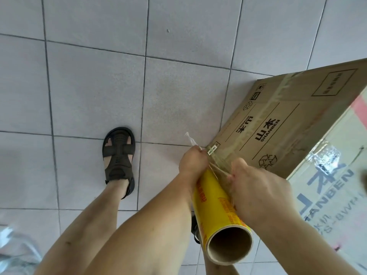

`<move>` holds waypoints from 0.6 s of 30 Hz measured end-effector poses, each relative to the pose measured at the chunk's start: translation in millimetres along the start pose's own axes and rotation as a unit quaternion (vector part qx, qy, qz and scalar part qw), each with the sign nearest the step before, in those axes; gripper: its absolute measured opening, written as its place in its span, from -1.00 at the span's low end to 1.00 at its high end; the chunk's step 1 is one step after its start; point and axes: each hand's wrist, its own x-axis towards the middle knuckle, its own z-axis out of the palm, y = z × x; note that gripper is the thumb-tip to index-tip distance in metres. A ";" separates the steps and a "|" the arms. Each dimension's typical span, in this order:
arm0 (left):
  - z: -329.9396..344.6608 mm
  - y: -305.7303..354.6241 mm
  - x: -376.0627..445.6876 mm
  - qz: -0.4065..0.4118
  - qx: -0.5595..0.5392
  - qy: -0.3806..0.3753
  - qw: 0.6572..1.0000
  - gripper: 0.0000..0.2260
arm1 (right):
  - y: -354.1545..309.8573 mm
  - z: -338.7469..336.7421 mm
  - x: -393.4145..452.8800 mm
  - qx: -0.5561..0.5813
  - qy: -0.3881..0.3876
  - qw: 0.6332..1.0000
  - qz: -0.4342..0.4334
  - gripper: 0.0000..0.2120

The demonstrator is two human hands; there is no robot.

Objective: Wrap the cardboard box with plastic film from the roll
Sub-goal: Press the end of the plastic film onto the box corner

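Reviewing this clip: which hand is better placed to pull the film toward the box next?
Left. The left hand already pinches the film end beside the box; the right hand grips the roll.

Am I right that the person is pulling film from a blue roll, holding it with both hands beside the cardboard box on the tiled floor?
Not quite: the roll is yellow, not blue, as the head view shows. The left hand and right hand do hold it and its film beside the cardboard box on the tiled floor.
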 end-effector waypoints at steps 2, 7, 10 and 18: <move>4.5 10.9 12.5 0.011 0.010 -0.009 1.000 -0.71 | 6.2 -6.6 6.0 -0.073 0.001 0.997 -0.023 -0.86; 16.1 37.1 38.4 0.026 -0.009 -0.046 0.999 -0.69 | 11.7 -14.5 14.7 -0.155 -0.014 0.987 -0.039 -0.86; 25.3 36.6 40.9 0.008 0.006 -0.068 0.998 -0.63 | 11.7 -18.2 15.3 -0.174 -0.039 0.983 -0.038 -0.86; 41.5 18.5 34.4 0.046 0.089 -0.039 0.994 -0.61 | 18.7 -24.6 19.7 -0.222 -0.095 0.965 -0.097 -0.77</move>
